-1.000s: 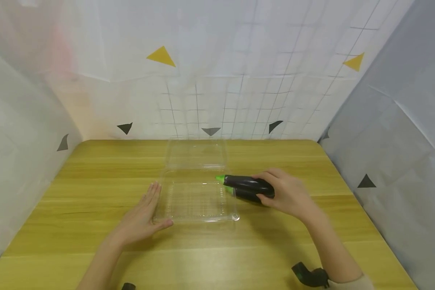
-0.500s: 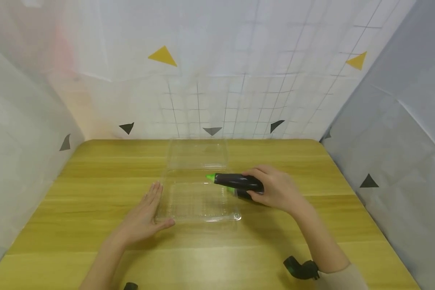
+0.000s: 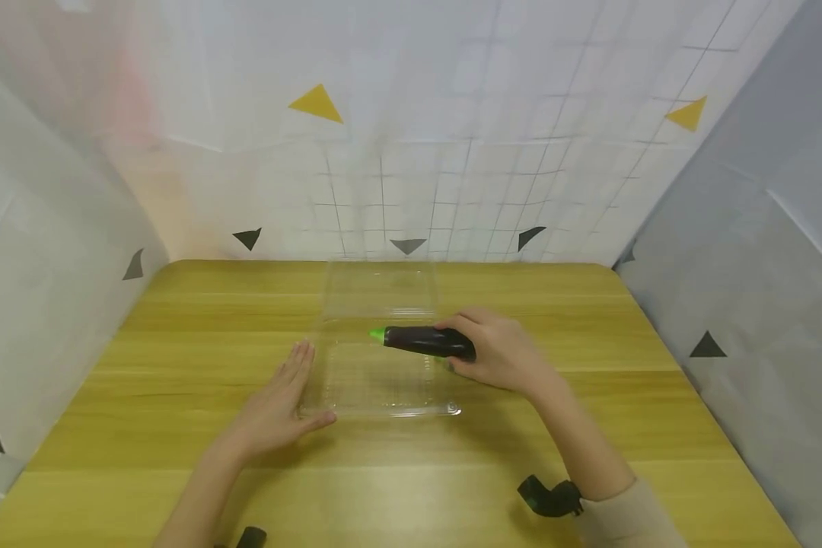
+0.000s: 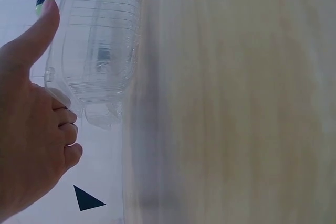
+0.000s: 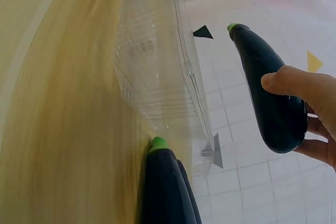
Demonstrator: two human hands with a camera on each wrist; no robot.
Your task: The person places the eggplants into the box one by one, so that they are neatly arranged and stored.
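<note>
A clear plastic clamshell box point(image 3: 397, 413) sits on the table with its lid point(image 3: 380, 293) folded back away from me. My left hand point(image 3: 270, 415) rests along the box's left side, fingers straight and thumb at the front corner. My right hand point(image 3: 496, 354) grips a dark eggplant point(image 3: 421, 341) by its thick end, its green tip pointing left over the box. In the right wrist view that eggplant point(image 5: 270, 90) hangs above rim height. Another eggplant point(image 5: 167, 187) lies beside the box, with a dark shape alongside; the right hand mostly covers this spot in the head view.
The wooden table point(image 3: 383, 495) runs back to a white sheet wall point(image 3: 246, 183) with black and yellow triangles. Grey side sheets point(image 3: 760, 266) flank it. Black wrist devices point(image 3: 551, 496) are on both forearms.
My right hand has carried the eggplant leftward, from the box's right edge to over the box, parting it from the eggplant lying beside the box. The left hand stays at the box's side.
</note>
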